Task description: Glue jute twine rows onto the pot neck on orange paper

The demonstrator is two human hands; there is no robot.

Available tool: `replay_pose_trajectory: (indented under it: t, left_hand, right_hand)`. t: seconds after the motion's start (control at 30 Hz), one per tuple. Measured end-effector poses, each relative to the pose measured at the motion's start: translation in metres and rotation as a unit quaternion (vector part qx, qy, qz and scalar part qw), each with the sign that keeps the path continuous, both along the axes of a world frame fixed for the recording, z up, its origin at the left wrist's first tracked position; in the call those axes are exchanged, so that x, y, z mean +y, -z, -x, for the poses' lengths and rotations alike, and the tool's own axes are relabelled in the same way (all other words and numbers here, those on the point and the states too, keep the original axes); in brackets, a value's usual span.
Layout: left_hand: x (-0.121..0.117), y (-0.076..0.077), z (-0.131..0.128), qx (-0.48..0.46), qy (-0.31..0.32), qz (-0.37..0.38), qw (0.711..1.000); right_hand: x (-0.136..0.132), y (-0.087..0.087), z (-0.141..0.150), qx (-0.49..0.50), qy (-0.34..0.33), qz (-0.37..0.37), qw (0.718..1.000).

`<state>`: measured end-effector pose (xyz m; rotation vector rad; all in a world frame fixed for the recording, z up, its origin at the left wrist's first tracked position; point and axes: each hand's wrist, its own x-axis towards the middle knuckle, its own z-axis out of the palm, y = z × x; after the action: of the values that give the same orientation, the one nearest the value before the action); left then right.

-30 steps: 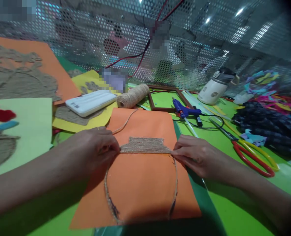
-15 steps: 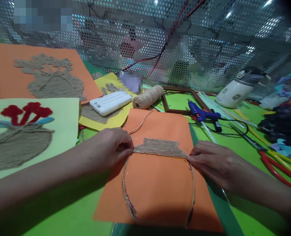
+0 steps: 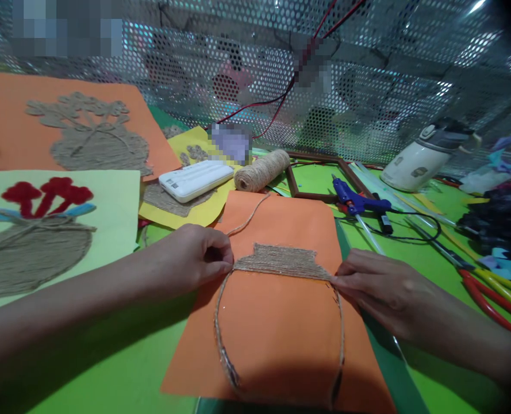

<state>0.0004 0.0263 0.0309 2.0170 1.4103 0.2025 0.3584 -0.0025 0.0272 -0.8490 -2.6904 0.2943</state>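
Observation:
An orange sheet of paper (image 3: 276, 333) lies in front of me, with a vase outline in jute twine. Rows of jute twine (image 3: 281, 260) fill the neck and shoulders of that outline. My left hand (image 3: 203, 256) pinches the twine at the left end of the lowest row, thumb against fingertips. At the right end of the same row, my right hand (image 3: 367, 282) pinches the twine against the paper's right side. A loose tail of twine (image 3: 250, 215) curves up from my left hand toward the twine roll (image 3: 261, 171) beyond the sheet.
A blue glue gun (image 3: 356, 198) lies behind my right hand, near a brown frame (image 3: 294, 187) and red-handled scissors (image 3: 479, 296). A white power bank (image 3: 197, 179) rests on a yellow sheet. Twine-vase pictures (image 3: 100, 149) are at left; a white bottle (image 3: 419, 161) lies at right.
Both hands keep their pinch at the row's two ends. The view has shifted very slightly; otherwise the twine and paper look the same.

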Motion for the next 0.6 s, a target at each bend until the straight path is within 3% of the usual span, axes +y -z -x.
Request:
replay_pose_trajectory:
  t: [0.17, 0.37, 0.6]
  left_hand:
    - [0.005, 0.004, 0.001, -0.011, -0.018, 0.043, 0.999]
    - [0.004, 0.007, 0.002, -0.021, -0.014, 0.037, 0.999]
    - [-0.006, -0.008, -0.007, 0.013, -0.027, 0.032, 0.999]
  right_hand:
    - [0.001, 0.003, -0.002, 0.030, 0.006, 0.019, 0.999]
    - [0.003, 0.001, -0.002, 0.037, 0.019, 0.030, 0.999]
    - [0.003, -0.005, 0.002, 0.021, 0.032, 0.034, 0.999]
